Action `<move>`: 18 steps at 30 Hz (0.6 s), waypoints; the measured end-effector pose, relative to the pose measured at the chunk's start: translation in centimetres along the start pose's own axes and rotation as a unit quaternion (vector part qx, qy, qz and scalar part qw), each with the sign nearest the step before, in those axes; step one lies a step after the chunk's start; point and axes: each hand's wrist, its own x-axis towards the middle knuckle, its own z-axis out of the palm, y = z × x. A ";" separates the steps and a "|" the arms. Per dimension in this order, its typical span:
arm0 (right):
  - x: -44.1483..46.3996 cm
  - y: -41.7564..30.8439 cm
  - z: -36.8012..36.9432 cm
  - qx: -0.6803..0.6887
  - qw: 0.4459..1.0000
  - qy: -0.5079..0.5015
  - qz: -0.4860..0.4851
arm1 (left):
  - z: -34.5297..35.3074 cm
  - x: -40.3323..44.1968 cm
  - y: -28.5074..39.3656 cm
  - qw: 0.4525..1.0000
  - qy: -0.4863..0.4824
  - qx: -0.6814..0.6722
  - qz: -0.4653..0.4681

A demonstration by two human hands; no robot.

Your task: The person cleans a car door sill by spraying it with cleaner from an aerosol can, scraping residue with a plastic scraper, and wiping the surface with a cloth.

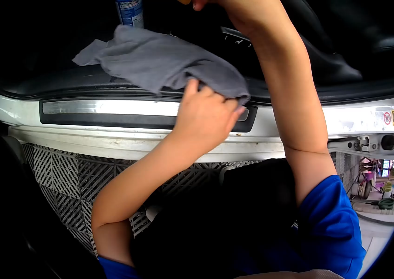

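My left hand (206, 116) is closed on the near right end of a grey cloth (148, 56), just above the car's door sill. The cloth spreads crumpled to the left over the black inner edge of the sill. My right hand (243, 14) reaches past the sill into the dark car interior and is cut off by the top of the view. A fingertip shows beside the corner of a yellow-orange thing (184, 1), too little in view to name. A blue can (130, 13) stands behind the cloth.
The white sill carries a metal scuff plate (122, 107) in a black frame. A warning label (387, 118) and a door latch part (369, 143) sit at its right end. Grey slatted floor tiles (55, 172) lie below. Several blurred items and a hose (385, 203) are at far right.
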 end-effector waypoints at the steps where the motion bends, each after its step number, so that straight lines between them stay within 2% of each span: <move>1: 0.1 0.2 0.0 0.000 1.000 0.000 0.000 | 0.5 0.4 0.4 1.000 0.000 0.000 0.000; 3: -0.5 0.1 -0.1 -0.006 1.000 0.009 -0.006 | 1.1 1.3 1.1 0.997 -0.054 -0.016 0.051; 5: -1.4 -0.3 -0.9 -0.013 0.999 0.037 -0.016 | 0.8 2.0 0.9 0.996 -0.056 -0.004 0.076; 7: -2.9 -0.9 -2.6 -0.027 0.995 0.087 -0.040 | -0.9 2.4 -0.1 0.991 -0.126 0.029 0.031; 8: -3.9 -1.3 -3.6 -0.037 0.990 0.122 -0.059 | -2.3 2.4 -0.7 0.979 -0.181 0.090 -0.008; 9: -5.1 -1.8 -4.9 -0.048 0.984 0.158 -0.074 | -3.3 2.2 -1.5 0.988 -0.130 0.084 -0.023; 12: -9.1 -2.1 -8.8 -0.078 0.957 0.264 -0.092 | -4.0 2.5 -1.3 0.989 -0.124 0.075 -0.016; 14: -12.0 -1.2 -10.4 -0.078 0.943 0.309 -0.091 | -2.4 3.0 -0.9 0.991 -0.122 0.026 0.052; 15: -13.2 -0.4 -11.0 -0.080 0.941 0.314 -0.093 | -1.3 3.4 -0.6 0.989 -0.128 -0.025 0.064; 18: -16.7 1.1 -11.0 0.021 0.914 0.400 -0.058 | 0.8 5.5 1.0 0.979 -0.194 -0.022 0.060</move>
